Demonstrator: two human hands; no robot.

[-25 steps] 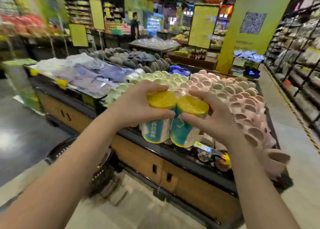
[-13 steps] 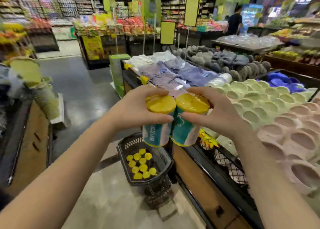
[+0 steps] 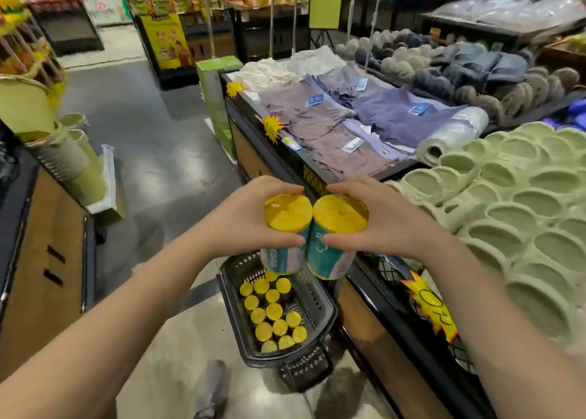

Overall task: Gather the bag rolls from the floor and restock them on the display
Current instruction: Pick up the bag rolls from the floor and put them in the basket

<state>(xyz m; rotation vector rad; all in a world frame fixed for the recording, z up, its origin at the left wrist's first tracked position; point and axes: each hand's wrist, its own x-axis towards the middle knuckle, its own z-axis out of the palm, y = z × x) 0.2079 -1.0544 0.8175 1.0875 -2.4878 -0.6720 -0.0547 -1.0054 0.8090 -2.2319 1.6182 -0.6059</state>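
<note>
Basket point(image 3: 312, 295): near, on the floor under your hands; spare rolls point(image 3: 274, 312) stand inside.
Your left hand point(image 3: 244, 225): fingers wrapped round one bag roll point(image 3: 287, 215).
Your right hand point(image 3: 391, 225): fingers wrapped round the second roll point(image 3: 339, 219); the caps touch.
Handling: probably light, firm, slick wrap; hold mid-barrel.

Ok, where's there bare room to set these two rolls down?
The basket is bare along its right side, beside the packed rolls. The floor between the basket and the left counter is open. The display is crowded: clothes and slippers cover its top.
</note>
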